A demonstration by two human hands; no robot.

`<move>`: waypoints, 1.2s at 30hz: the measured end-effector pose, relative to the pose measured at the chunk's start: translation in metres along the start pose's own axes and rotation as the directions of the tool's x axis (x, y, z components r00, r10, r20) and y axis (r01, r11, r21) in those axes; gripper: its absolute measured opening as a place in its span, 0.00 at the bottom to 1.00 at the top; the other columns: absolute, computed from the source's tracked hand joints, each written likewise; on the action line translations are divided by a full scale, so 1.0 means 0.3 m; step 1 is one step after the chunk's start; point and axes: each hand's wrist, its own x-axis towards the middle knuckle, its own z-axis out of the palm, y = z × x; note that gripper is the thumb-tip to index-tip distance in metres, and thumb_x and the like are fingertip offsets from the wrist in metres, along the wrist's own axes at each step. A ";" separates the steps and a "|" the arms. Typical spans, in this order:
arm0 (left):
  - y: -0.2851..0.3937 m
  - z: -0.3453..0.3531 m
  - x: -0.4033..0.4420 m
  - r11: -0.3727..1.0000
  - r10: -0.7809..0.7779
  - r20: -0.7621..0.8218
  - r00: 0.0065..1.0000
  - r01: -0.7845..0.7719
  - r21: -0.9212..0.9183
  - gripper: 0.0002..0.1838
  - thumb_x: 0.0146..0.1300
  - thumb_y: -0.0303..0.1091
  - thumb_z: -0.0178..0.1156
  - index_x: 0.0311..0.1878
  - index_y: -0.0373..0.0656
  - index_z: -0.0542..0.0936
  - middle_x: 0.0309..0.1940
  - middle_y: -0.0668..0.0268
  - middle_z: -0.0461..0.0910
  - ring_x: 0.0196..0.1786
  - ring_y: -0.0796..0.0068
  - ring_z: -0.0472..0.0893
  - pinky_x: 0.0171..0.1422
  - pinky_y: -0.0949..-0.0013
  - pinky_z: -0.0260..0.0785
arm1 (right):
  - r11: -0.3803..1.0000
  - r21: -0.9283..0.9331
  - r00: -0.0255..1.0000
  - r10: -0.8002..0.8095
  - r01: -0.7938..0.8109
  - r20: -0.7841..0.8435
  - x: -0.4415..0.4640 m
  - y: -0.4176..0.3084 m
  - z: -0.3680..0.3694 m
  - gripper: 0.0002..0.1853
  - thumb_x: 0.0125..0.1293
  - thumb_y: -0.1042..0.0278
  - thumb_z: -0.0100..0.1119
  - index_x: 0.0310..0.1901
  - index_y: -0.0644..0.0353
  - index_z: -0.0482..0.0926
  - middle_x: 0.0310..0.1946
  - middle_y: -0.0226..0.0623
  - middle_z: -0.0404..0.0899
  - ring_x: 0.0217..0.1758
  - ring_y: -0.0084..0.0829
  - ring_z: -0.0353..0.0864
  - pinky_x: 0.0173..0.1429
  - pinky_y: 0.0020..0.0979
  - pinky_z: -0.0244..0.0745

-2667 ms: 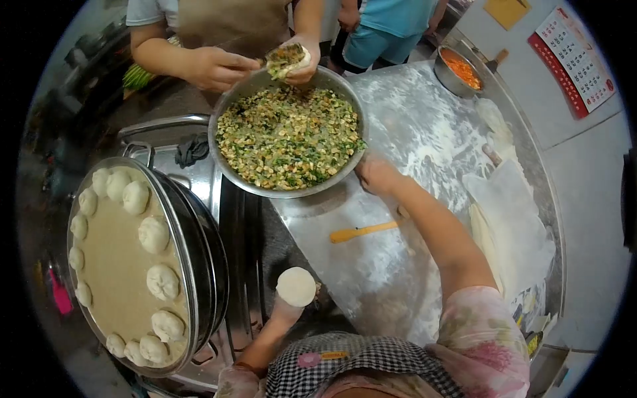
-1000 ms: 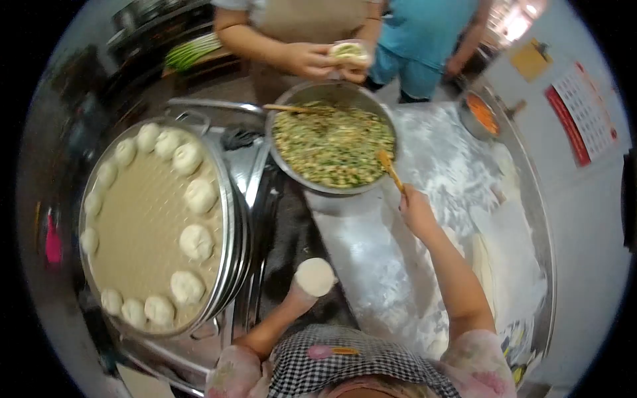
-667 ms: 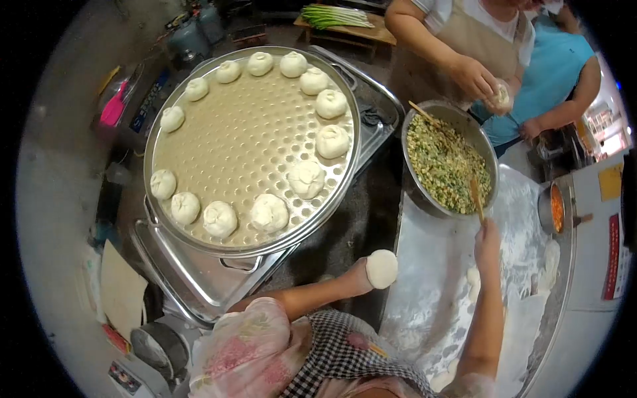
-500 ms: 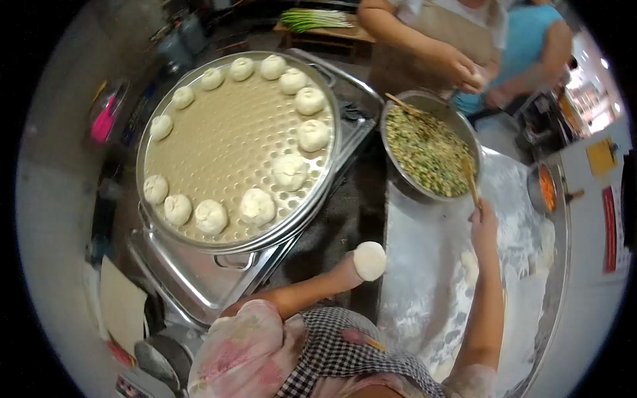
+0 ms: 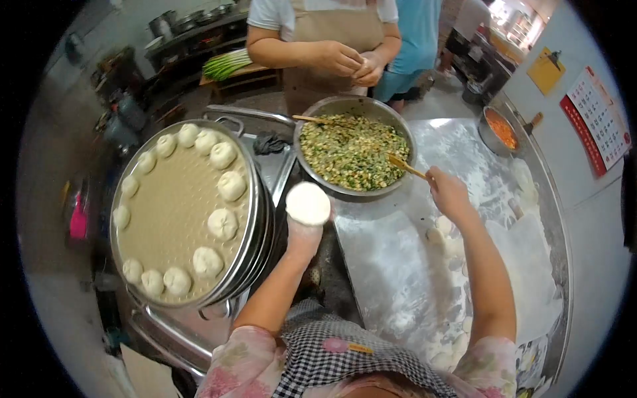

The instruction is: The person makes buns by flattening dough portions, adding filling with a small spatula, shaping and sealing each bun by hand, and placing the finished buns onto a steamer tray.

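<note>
A round, flat dough wrapper lies across the palm and fingers of my left hand, which supports it from below. My right hand grips the handle of a wooden spoon, whose tip rests in the filling at the right side of a metal bowl. The chopped filling is green and pale yellow. To the left, pleated buns sit around the edge of a large round steamer tray.
Small dough pieces lie on the floured metal table. A pot of orange food stands at its far right. Another person works with both hands behind the bowl. Scallions lie on a stool at the back.
The view has swung to the right and up. My left hand has brought the wrapper closer to the bowl. My right hand still holds the spoon in the filling.
</note>
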 end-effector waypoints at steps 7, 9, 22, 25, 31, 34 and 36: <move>0.005 0.148 0.385 0.951 -0.093 -0.124 0.988 0.051 -0.304 0.14 0.59 0.24 0.59 0.49 0.36 0.71 0.36 0.60 0.77 0.34 0.72 0.78 0.37 0.72 0.75 | 0.945 -0.254 0.904 -0.084 0.206 0.420 0.270 -0.108 -0.158 0.06 0.59 0.69 0.52 0.34 0.55 0.79 0.29 0.41 0.80 0.36 0.45 0.80 0.37 0.42 0.74; -0.005 0.167 0.456 0.925 -0.067 -0.080 0.995 0.032 -0.379 0.15 0.59 0.25 0.60 0.49 0.37 0.72 0.38 0.60 0.78 0.35 0.71 0.79 0.37 0.71 0.75 | 0.884 -0.328 0.853 -0.136 0.334 0.505 0.330 -0.118 -0.123 0.06 0.57 0.70 0.52 0.33 0.55 0.80 0.28 0.40 0.81 0.35 0.42 0.81 0.36 0.40 0.76; -0.075 0.222 0.677 0.917 -0.104 -0.088 0.991 0.061 -0.395 0.12 0.59 0.23 0.62 0.45 0.37 0.74 0.34 0.62 0.78 0.32 0.74 0.79 0.35 0.73 0.75 | 0.797 -0.462 0.890 -0.194 0.389 0.413 0.571 -0.080 0.202 0.07 0.58 0.69 0.52 0.38 0.55 0.76 0.32 0.34 0.81 0.36 0.33 0.83 0.33 0.34 0.77; -0.076 0.216 0.703 0.920 -0.101 -0.057 0.993 0.071 -0.386 0.11 0.59 0.24 0.62 0.44 0.38 0.75 0.34 0.63 0.78 0.33 0.74 0.79 0.35 0.73 0.75 | 0.851 -0.430 0.901 -0.108 0.302 0.420 0.598 -0.080 0.146 0.08 0.58 0.70 0.51 0.39 0.56 0.76 0.31 0.35 0.81 0.35 0.35 0.83 0.34 0.35 0.78; -0.064 0.232 0.721 0.928 -0.099 -0.075 0.992 0.065 -0.367 0.11 0.59 0.25 0.63 0.44 0.38 0.75 0.34 0.64 0.78 0.34 0.75 0.79 0.35 0.74 0.74 | 0.916 -0.254 0.871 -0.166 0.310 0.463 0.505 -0.164 0.002 0.09 0.56 0.72 0.52 0.40 0.56 0.76 0.23 0.35 0.79 0.29 0.36 0.82 0.31 0.37 0.76; -0.050 0.236 0.709 0.923 -0.113 -0.063 0.992 0.081 -0.377 0.12 0.58 0.25 0.63 0.45 0.38 0.75 0.34 0.64 0.78 0.34 0.75 0.79 0.35 0.73 0.74 | 0.896 -0.294 0.835 -0.134 0.331 0.533 0.480 -0.160 0.174 0.09 0.58 0.73 0.51 0.40 0.58 0.76 0.25 0.36 0.80 0.30 0.36 0.82 0.31 0.36 0.76; -0.039 0.226 0.699 0.923 -0.106 -0.056 0.993 0.078 -0.376 0.12 0.58 0.25 0.63 0.45 0.37 0.74 0.34 0.64 0.78 0.34 0.75 0.79 0.36 0.73 0.75 | 0.889 -0.382 0.844 -0.007 0.251 0.537 0.514 -0.148 0.253 0.10 0.59 0.74 0.50 0.42 0.61 0.76 0.27 0.38 0.80 0.31 0.37 0.83 0.32 0.36 0.78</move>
